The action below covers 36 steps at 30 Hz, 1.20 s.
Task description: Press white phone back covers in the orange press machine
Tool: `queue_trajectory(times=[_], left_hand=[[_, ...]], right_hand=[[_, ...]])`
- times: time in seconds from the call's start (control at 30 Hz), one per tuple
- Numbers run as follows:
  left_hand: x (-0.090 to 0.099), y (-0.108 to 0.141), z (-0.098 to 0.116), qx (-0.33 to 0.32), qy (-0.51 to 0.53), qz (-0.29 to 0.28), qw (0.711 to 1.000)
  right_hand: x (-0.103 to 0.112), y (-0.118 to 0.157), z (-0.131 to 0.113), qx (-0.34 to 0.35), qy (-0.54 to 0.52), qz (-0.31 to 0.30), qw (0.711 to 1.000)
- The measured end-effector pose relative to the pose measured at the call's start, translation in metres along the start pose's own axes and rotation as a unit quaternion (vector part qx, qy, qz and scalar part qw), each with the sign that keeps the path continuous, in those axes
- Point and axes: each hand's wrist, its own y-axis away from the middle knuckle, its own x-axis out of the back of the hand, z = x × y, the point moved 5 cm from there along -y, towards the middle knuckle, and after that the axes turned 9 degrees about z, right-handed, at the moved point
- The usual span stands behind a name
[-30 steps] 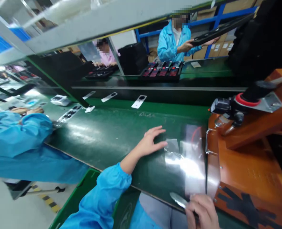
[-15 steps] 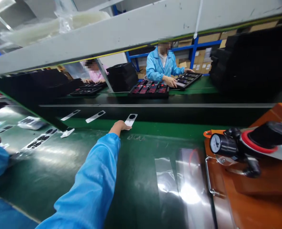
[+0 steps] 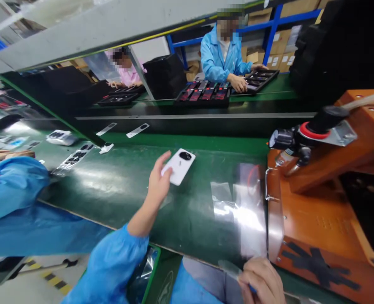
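A white phone-shaped panel (image 3: 181, 169) with a round black camera area is held by its left edge in my left hand (image 3: 160, 175), above the green worktop (image 3: 190, 219). At the bottom right, near the worktop's front edge, my right hand (image 3: 261, 282) pinches a thin clear piece (image 3: 230, 268); a bit of blue shows at its fingertips. Two white panels (image 3: 138, 130) (image 3: 107, 128), each with a dark oval, lie at the back of the worktop. Clear film sheets (image 3: 221, 198) lie between my hands.
An orange machine (image 3: 313, 211) with a pressure gauge stands on the right. Across the bench, a person in blue handles a black tray (image 3: 261, 82); another wears pink. A co-worker's blue sleeve (image 3: 12, 181) is at left, near black stickers (image 3: 76, 157). A green-rimmed bin (image 3: 152, 274) sits below.
My left hand has drawn the white panel off the back strip towards me and lifted it. My right hand has come into view with the clear piece. The view has tilted down.
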Motion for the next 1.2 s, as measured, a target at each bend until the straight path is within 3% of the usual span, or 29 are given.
queue_trajectory(times=[0.07,0.13,0.2,0.27,0.33,0.43,0.53,0.63,0.73,0.9,0.97,1.2], left_hand=[[0.023,0.079,-0.004,0.072,0.050,-0.024,0.996],[0.037,0.155,-0.004,0.126,0.071,-0.025,0.989],[0.037,0.216,0.003,0.150,0.083,-0.047,0.984],[0.027,0.257,0.015,0.137,0.088,-0.094,0.982],[0.015,0.278,0.027,0.097,0.088,-0.147,0.981],[0.004,0.283,0.034,-0.005,0.058,-0.205,0.977],[0.008,0.278,0.030,-0.123,-0.030,-0.213,0.969],[0.023,0.273,0.023,-0.230,-0.099,-0.116,0.961],[0.031,0.272,0.015,-0.306,-0.123,-0.016,0.944],[0.001,0.273,-0.016,-0.310,-0.134,-0.036,0.940],[-0.010,0.275,-0.029,-0.315,-0.142,-0.019,0.938],[-0.023,0.282,-0.048,-0.330,-0.141,0.045,0.932]], right_hand=[[-0.002,-0.012,-0.003,-0.064,-0.025,0.005,0.998],[-0.010,-0.028,0.001,-0.173,-0.056,0.004,0.983],[-0.026,-0.043,0.011,-0.301,-0.087,-0.024,0.949],[-0.048,-0.052,0.024,-0.400,-0.128,-0.074,0.904],[-0.067,-0.057,0.037,-0.454,-0.165,-0.096,0.870],[-0.082,-0.057,0.056,-0.478,-0.169,-0.074,0.859],[-0.081,-0.059,0.061,-0.449,-0.122,-0.061,0.883],[-0.076,-0.068,0.055,-0.384,-0.075,-0.061,0.918],[-0.081,-0.077,0.049,-0.340,-0.055,-0.081,0.935],[-0.105,-0.080,0.047,-0.279,-0.029,-0.133,0.951],[-0.112,-0.078,0.048,-0.271,-0.014,-0.145,0.952],[-0.115,-0.073,0.051,-0.269,0.018,-0.144,0.952]])
